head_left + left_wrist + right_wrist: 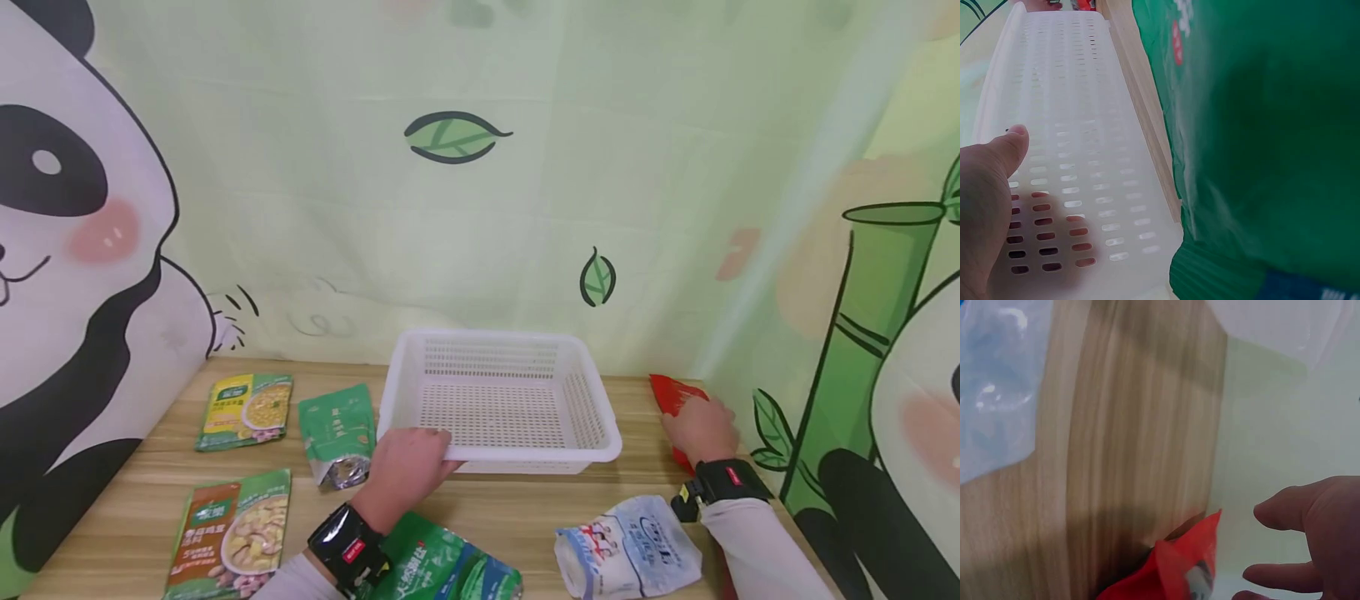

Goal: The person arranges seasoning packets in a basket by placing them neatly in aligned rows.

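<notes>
My left hand (411, 468) grips the front left rim of a white plastic basket (517, 455). In the left wrist view the thumb (1013, 147) lies on the outer wall, and fingers show through the slots from inside. My right hand (703, 429) is at a red bag (667, 390) on the right, covering part of it in the head view. In the right wrist view its fingers (1285, 577) are spread apart, beside the red bag's upper corner (1188, 562). A green bag (442, 562) lies just below my left hand.
A white-and-blue bag (633, 546) lies in front, right of centre. Left of the basket are a green pouch (337, 429), a yellow-and-green packet (246, 410) and a brown-and-green packet (228, 533). A printed cloth backdrop (517, 208) rises behind the wooden table (120, 508).
</notes>
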Available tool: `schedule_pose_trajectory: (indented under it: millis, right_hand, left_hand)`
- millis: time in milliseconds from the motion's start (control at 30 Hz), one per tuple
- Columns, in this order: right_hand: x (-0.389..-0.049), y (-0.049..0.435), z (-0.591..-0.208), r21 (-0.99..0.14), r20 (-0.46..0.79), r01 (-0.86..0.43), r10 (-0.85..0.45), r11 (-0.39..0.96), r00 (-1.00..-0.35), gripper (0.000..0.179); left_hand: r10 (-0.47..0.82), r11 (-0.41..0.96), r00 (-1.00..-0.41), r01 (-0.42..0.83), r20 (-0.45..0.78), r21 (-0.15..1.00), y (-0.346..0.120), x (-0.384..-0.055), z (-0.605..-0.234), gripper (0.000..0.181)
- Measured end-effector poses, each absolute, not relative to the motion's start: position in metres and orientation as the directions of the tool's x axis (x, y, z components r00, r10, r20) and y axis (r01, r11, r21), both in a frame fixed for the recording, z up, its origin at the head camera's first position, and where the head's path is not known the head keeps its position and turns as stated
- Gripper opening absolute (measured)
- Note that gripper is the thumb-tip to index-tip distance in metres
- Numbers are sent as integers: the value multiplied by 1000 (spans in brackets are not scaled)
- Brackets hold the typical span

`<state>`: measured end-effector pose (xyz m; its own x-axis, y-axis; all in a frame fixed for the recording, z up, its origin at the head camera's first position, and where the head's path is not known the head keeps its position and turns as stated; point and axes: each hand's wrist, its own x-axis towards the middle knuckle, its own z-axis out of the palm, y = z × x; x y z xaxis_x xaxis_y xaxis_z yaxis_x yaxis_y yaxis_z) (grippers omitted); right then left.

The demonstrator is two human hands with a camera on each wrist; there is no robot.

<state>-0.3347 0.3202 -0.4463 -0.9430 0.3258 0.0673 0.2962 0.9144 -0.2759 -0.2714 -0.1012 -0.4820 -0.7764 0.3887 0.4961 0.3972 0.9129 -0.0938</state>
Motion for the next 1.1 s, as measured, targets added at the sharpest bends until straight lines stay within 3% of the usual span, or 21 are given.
schedule_pose_trajectory:
  millis: [167,433,767,1100]
  right_hand:
    - [-341,324,-454,-262,-37,387,392,884,-919,47]
    - [-345,334,-453,-246,-62,400,397,883,-916,49]
    - [-348,359,-459,-226,-197,427,388,875,-900,65]
    - [-350,362,-469,-184,-179,398,368,899,-912,77]
  left_hand:
    - [391,913,-786,399,480,-89,-102,-273,-483,47]
    - [382,916,-807,394,450,-70,-101,-271,-481,45]
    - [382,918,-808,389,448,-81,-102,-272,-483,44]
    - [382,918,-816,388,434,-80,-102,-274,-484,44]
